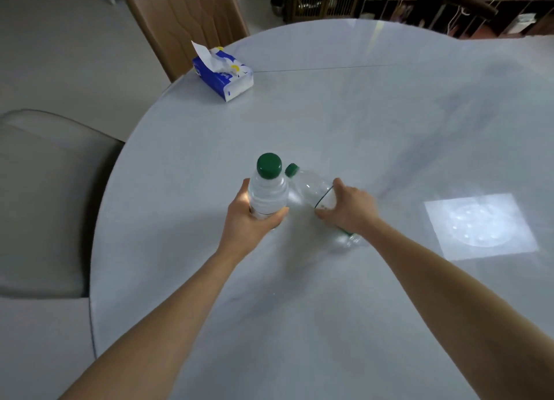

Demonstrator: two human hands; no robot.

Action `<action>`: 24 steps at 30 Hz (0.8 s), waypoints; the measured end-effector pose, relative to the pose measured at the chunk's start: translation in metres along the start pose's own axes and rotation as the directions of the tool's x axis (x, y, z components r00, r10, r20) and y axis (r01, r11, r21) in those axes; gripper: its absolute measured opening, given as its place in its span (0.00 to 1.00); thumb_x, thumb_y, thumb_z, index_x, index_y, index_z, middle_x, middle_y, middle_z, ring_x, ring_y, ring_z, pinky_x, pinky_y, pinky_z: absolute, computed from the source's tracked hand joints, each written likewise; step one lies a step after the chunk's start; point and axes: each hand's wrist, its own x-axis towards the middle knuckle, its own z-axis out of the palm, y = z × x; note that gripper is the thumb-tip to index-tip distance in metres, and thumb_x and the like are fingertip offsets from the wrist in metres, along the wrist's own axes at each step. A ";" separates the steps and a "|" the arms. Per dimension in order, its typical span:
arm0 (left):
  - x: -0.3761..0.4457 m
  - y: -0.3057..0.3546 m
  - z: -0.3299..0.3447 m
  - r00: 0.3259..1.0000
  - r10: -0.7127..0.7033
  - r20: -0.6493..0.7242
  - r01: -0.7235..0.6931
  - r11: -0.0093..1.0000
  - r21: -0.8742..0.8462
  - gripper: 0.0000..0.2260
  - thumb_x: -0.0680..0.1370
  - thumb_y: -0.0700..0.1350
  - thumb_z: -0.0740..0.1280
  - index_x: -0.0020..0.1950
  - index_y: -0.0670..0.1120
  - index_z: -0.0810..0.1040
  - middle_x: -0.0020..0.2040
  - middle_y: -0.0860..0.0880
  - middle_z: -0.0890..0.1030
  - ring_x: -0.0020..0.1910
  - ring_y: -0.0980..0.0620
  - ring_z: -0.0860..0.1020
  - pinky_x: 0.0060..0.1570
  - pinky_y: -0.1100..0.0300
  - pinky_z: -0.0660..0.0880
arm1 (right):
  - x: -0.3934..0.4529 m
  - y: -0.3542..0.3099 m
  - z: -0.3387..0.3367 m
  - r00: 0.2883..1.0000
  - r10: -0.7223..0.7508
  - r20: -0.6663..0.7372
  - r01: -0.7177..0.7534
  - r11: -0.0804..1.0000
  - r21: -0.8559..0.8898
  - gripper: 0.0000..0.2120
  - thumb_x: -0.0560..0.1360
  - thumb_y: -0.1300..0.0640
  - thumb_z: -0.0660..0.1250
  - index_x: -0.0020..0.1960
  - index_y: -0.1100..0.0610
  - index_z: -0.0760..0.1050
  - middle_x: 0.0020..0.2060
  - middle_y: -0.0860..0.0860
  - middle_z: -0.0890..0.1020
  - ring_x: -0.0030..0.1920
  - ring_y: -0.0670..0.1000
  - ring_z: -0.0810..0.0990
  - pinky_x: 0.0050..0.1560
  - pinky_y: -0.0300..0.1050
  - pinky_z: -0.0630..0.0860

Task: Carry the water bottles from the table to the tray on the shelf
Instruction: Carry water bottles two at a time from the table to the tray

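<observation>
The left hand [250, 220] is closed around the lower body of an upright clear plastic water bottle with a dark green screw cap [267, 190], thumb on the left side, fingers wrapped beneath. The right hand [347, 209] is closed over the middle of a second clear plastic green-capped bottle [314, 194], which is tilted with its cap pointing far-left, just beside the first bottle's neck. Whether either base touches the pale round glossy desk [329, 115] cannot be told. Risks, as judged: the tilted bottle is gripped from above across smooth plastic and could slip or swing into the other bottle when carried; thin walls may buckle under squeeze. A blue and white tissue pack [223, 74] lies at the far-left edge, well apart. Neither tray nor shelf is identifiable, so the route is unverified.
</observation>
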 end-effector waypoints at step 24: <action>-0.318 0.006 0.009 0.668 -0.392 0.633 0.447 0.891 0.080 0.17 0.76 0.50 0.69 0.63 0.51 0.71 0.47 0.42 0.81 0.39 0.47 0.82 0.40 0.53 0.82 | -0.496 -0.088 0.052 0.620 0.730 0.288 -0.231 -0.181 0.956 0.14 0.72 0.47 0.71 0.53 0.52 0.73 0.46 0.56 0.83 0.41 0.53 0.83 0.35 0.45 0.80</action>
